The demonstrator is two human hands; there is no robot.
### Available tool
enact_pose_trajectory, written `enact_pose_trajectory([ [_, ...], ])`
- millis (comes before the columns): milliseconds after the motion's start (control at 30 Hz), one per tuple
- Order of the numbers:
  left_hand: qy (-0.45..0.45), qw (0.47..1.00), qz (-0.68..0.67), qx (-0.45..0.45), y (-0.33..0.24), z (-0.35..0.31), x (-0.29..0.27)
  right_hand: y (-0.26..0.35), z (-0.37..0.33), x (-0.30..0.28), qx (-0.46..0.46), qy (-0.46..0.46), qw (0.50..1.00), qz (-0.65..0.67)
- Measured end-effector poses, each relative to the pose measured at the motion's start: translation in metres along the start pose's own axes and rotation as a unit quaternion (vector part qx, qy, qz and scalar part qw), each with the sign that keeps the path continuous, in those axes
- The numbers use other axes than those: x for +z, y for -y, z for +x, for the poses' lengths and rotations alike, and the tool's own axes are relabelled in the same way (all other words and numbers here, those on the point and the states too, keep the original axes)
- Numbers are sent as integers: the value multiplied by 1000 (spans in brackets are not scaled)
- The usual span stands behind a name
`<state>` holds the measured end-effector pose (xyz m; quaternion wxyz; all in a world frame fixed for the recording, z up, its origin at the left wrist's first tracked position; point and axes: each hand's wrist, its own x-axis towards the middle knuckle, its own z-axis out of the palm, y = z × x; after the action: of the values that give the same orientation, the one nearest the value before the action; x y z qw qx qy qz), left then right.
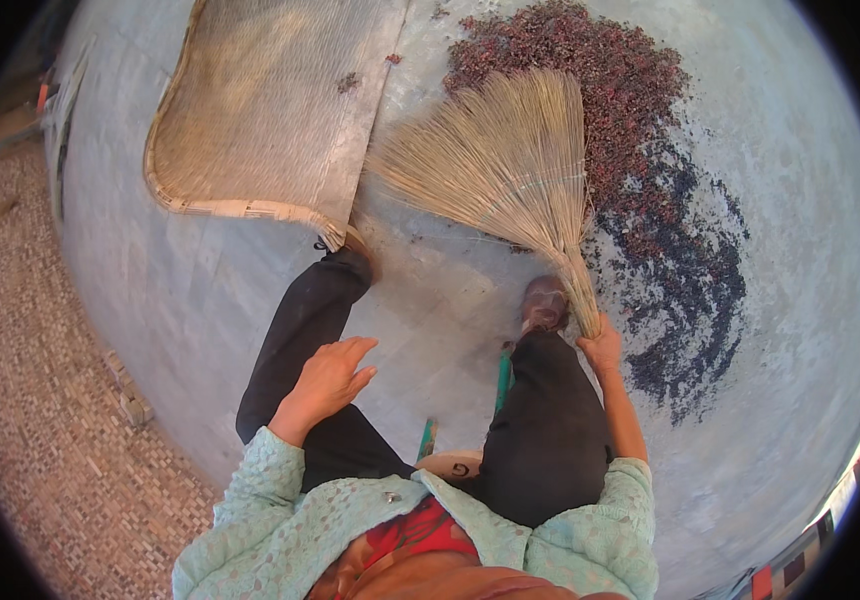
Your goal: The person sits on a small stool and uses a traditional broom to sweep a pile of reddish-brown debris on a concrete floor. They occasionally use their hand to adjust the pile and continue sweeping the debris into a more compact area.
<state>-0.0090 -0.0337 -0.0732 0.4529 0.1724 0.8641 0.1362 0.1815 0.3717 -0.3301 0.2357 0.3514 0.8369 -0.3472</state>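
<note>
My right hand (602, 346) is wrapped round the handle end of a straw broom (510, 160), beside my right knee. The broom's wide fan of bristles spreads away and to the left, its right edge over the near side of a pile of dark red dried berries or seeds (590, 65). Above my left thigh my left hand (332, 378) is held with fingers apart and nothing in it. A woven bamboo winnowing tray (260, 110) lies at the far left, its near corner by my left shoe (358, 252).
Blackish seeds (685, 290) are scattered over the grey concrete floor (800, 380) to the right. I sit on a low stool (450, 465) with green legs. Brick-patterned paving (80, 430) borders the concrete on the left. My right shoe (546, 303) stands close to the broom handle.
</note>
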Motion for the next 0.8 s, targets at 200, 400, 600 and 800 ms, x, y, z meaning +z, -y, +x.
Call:
enact_pose_trajectory([
  [200,-26,999,13,15,2,4,0,-38,-6,-25,-29,-98,980,168],
  [400,-39,999,9,16,9,-1,5,-52,14,-39,91,-136,889,427],
  [600,-34,999,1,12,6,0,3,-95,27,-46,137,-189,852,469],
  [800,-34,999,-16,11,1,3,-1,-113,30,-48,139,-299,942,-68],
])
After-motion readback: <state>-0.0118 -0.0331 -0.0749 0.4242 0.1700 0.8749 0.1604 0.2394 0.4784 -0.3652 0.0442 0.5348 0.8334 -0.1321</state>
